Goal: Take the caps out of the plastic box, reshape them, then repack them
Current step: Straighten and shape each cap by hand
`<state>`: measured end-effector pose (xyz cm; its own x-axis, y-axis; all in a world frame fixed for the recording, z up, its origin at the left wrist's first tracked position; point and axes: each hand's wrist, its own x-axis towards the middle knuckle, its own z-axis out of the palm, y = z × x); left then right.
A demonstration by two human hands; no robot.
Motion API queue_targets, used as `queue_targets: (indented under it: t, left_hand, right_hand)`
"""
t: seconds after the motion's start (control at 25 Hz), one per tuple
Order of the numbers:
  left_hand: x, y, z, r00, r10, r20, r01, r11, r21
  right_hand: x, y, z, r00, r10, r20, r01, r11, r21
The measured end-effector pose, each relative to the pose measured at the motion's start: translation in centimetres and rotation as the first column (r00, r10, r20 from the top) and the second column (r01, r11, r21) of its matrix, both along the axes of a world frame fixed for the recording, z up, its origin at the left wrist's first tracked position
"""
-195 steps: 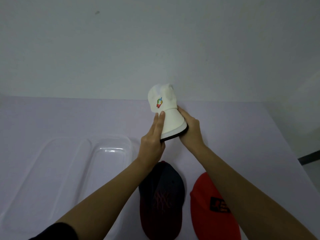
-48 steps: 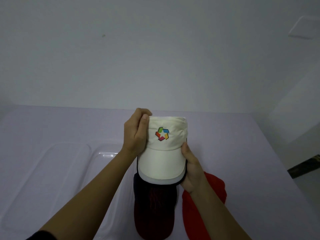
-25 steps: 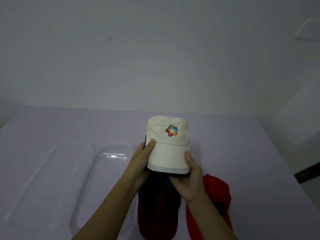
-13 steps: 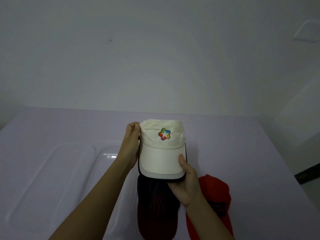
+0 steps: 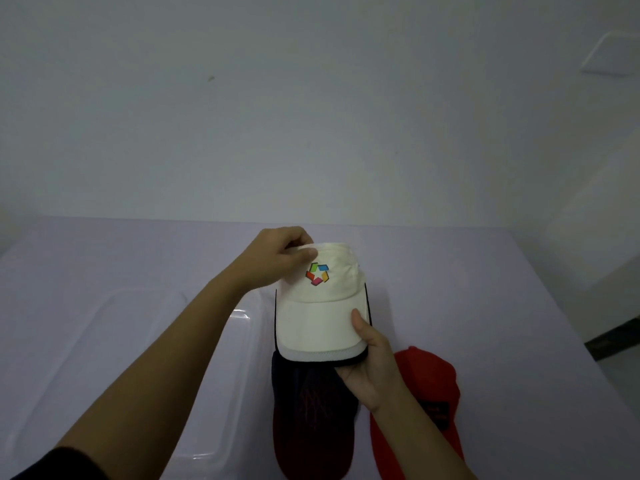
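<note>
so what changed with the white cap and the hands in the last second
The left hand let go of the brim's left side, moved up and pinches the crown of the white cap by the logo. The right hand keeps hold of the brim's right edge. The dark cap, red cap and plastic box lie as before.

White cap [image 5: 318,327]: the crown, squeezed narrow 7.8 s ago, is now spread wide, and the coloured logo [image 5: 317,273] is turned towards the camera. The left hand [image 5: 277,261] is relocated from the brim's left edge (1.0 s ago), via the crown's left side (0.5 s ago), to the crown's top, where fabric is pinched just above-left of the logo. The cap is brought nearer than 7.8 s ago and is now held over the dark cap [image 5: 311,410].
</note>
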<state>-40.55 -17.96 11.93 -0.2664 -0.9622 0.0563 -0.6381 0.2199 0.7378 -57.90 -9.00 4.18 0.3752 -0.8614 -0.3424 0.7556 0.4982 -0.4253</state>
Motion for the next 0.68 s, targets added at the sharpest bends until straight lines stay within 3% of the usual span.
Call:
queue_targets:
  t: [0.12,0.24,0.4,0.56,0.6,0.68]
  left_hand:
    - [-0.8,0.0,0.3,1.000,0.012,0.002,-0.012,0.998,-0.058]
    - [-1.7,-0.1,0.3,0.977,-0.003,0.213,0.042,0.983,-0.181]
    - [-2.4,-0.2,1.0,0.973,0.092,0.214,-0.028,0.958,-0.286]
    - [-3.7,-1.2,1.4,0.858,0.188,0.478,0.029,0.912,-0.410]
    - [-4.1,-1.3,1.6,0.846,0.231,0.480,0.016,0.890,-0.456]
    - [-4.1,-1.6,1.9,0.891,0.301,0.339,-0.089,0.850,-0.520]
  right_hand:
    - [0.1,0.0,0.2,1.000,0.002,-0.012,-0.001,1.000,0.003]
    - [0.2,-0.2,0.4,1.000,0.003,-0.018,-0.003,1.000,0.005]
    - [0.3,-0.5,0.8,0.998,-0.005,-0.064,0.007,0.999,0.037]
    - [1.0,-0.5,0.9,0.998,0.023,-0.055,-0.020,0.999,0.044]
    - [1.1,-0.7,0.9,0.998,0.021,-0.057,-0.019,0.999,0.046]
    - [1.1,-1.2,0.8,0.999,-0.020,-0.049,0.022,0.998,0.055]
